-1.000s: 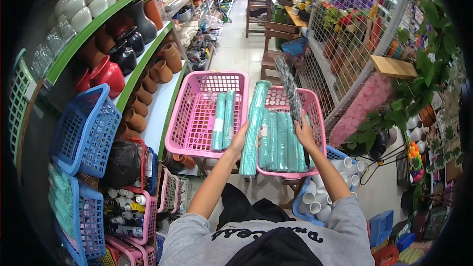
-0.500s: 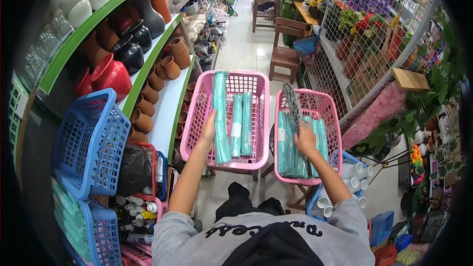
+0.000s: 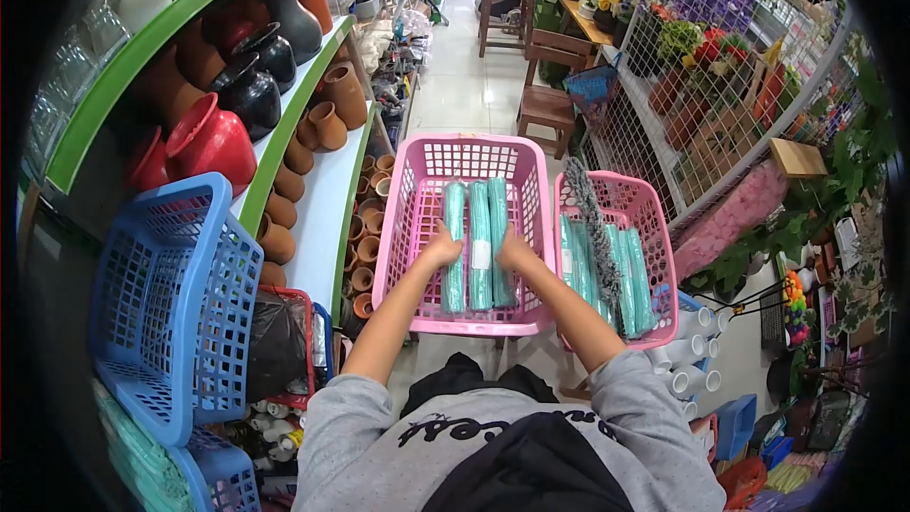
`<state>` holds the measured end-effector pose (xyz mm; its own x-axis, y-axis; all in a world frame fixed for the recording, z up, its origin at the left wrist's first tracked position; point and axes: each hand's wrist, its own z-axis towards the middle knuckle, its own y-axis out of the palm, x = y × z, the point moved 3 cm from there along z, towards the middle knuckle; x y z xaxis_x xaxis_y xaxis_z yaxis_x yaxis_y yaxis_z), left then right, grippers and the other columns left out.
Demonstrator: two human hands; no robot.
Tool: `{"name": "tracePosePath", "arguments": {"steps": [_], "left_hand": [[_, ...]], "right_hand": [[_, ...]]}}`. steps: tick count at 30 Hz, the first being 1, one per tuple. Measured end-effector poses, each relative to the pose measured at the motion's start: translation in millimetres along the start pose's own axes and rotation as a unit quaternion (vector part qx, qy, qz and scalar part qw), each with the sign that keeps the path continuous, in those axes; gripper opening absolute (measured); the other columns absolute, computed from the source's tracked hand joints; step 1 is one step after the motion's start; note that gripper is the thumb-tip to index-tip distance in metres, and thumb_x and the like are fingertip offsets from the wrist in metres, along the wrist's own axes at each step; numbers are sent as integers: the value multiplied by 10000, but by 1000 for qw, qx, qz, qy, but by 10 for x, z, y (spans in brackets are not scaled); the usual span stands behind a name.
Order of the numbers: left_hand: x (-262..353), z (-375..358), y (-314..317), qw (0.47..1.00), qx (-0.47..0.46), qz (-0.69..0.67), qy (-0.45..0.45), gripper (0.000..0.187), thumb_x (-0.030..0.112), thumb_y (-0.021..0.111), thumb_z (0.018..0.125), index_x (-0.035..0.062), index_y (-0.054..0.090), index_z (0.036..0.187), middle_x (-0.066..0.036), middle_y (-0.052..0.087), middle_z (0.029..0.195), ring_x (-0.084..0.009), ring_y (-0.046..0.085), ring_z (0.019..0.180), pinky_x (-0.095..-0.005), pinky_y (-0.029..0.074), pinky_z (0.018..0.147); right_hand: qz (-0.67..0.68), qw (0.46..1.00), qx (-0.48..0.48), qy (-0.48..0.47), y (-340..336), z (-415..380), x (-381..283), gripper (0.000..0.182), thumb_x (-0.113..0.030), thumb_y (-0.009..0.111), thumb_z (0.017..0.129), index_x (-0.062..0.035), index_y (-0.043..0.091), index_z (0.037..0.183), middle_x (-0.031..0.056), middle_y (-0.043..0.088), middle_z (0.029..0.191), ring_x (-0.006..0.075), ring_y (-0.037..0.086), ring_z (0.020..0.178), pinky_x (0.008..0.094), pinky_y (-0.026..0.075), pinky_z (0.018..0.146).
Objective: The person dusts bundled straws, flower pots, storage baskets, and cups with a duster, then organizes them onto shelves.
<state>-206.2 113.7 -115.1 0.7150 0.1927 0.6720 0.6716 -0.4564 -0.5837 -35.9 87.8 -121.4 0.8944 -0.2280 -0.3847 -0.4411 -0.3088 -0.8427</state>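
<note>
In the head view, a pink plastic basket (image 3: 540, 228) stands in front of me with three long teal plastic-wrapped bundles inside, side by side. My left hand (image 3: 442, 249) is closed on the leftmost teal bundle (image 3: 454, 275). A middle teal bundle (image 3: 481, 228) with a white label lies between my hands. My right hand (image 3: 514, 253) grips the rightmost teal bundle (image 3: 499, 218), its fingertips partly hidden. To the right, a second pink basket (image 3: 662, 246) holds several more teal bundles (image 3: 638, 275), with a fuzzy grey strand (image 3: 592, 218) lying across them.
Shelves on the left carry red pots (image 3: 213, 147), black vases and clay pots. Blue baskets (image 3: 180, 303) are stacked near my left side. White cylinders (image 3: 687, 351) sit in a blue basket at right. A wooden chair (image 3: 548, 100) and wire grid (image 3: 701, 66) stand ahead.
The left bundle has been lowered into the near basket beside the other two. My right hand has left the right basket and come to the near basket's rightmost bundle.
</note>
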Motion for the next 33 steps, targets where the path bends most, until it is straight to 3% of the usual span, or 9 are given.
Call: {"name": "tracePosePath", "arguments": {"steps": [3, 8, 10, 12, 15, 20, 23, 26, 33], "left_hand": [[-19, 40, 4, 999, -28, 25, -16, 881, 295, 539, 802, -109, -60, 1305, -334, 293, 1284, -368, 385, 1170, -332, 316, 982], [-143, 143, 1, 999, 2, 24, 38, 870, 312, 520, 803, -103, -54, 1308, -364, 393, 1182, -406, 449, 1098, -364, 350, 953], [-220, 238, -25, 993, 19, -47, 107, 846, 280, 519, 809, -122, -39, 1301, -368, 361, 1210, -396, 424, 1131, -357, 332, 970], [-110, 67, -126, 987, 51, -80, 126, 746, 256, 509, 819, -102, 77, 1310, -338, 412, 1185, -385, 457, 1097, -366, 351, 945], [115, -216, -303, 953, 113, -203, 194, 514, 225, 477, 847, -35, 276, 1242, -233, 501, 1093, -306, 515, 1003, -362, 379, 879], [405, -707, -381, 880, 183, -353, 259, 448, 228, 410, 887, -32, 312, 1239, -162, 466, 1154, -243, 471, 1033, -333, 347, 908], [565, -1094, -335, 843, 129, -475, 219, 450, 268, 392, 903, 6, 322, 1262, -108, 499, 1070, -159, 518, 899, -285, 420, 783], [618, -1358, -198, 812, 41, -555, 178, 431, 273, 386, 906, 26, 337, 1256, -82, 521, 986, -122, 540, 776, -251, 448, 667], [808, -2418, 219, 730, 64, -663, 154, 423, 370, 290, 925, 29, 516, 1034, -68, 575, 758, -136, 558, 601, -262, 481, 546]], "right_hand": [[61, 997, -37, 41, 129, 54, 19, 935, -172, 591, 696, 33, -60, 1334, 336, 454, 1131, 403, 489, 1048, 382, 399, 901], [51, 998, 9, 23, 139, 107, 69, 922, -182, 595, 698, 51, -38, 1327, 331, 478, 1100, 396, 512, 1020, 380, 415, 877], [182, 979, -76, 43, 34, 66, 80, 943, -184, 594, 696, 54, -70, 1323, 343, 358, 1224, 411, 432, 1113, 407, 384, 912], [227, 974, -25, 11, -31, -23, 98, 889, -189, 592, 704, 51, -3, 1320, 309, 403, 1195, 375, 462, 1091, 392, 408, 885], [443, 894, 62, -41, -213, -131, 53, 598, -141, 482, 754, -19, 202, 1268, 146, 475, 1010, 226, 530, 851, 360, 461, 749], [598, 799, -19, -59, -519, -585, -48, 481, -214, 406, 740, -134, 378, 1213, 82, 501, 888, 168, 530, 705, 322, 469, 598], [717, 691, -43, -82, -497, -885, -105, 420, -242, 407, 783, -124, 412, 1186, 81, 513, 705, 192, 527, 520, 315, 471, 469], [636, 754, 24, -164, -651, -1487, -272, 527, -367, 465, 846, -5, 382, 1219, 101, 466, 1137, 158, 434, 1049, 300, 325, 910], [669, 719, -44, -183, -739, -2319, -149, 424, -267, 519, 855, -40, 378, 1183, 46, 506, 940, 99, 496, 812, 232, 416, 711]]}}
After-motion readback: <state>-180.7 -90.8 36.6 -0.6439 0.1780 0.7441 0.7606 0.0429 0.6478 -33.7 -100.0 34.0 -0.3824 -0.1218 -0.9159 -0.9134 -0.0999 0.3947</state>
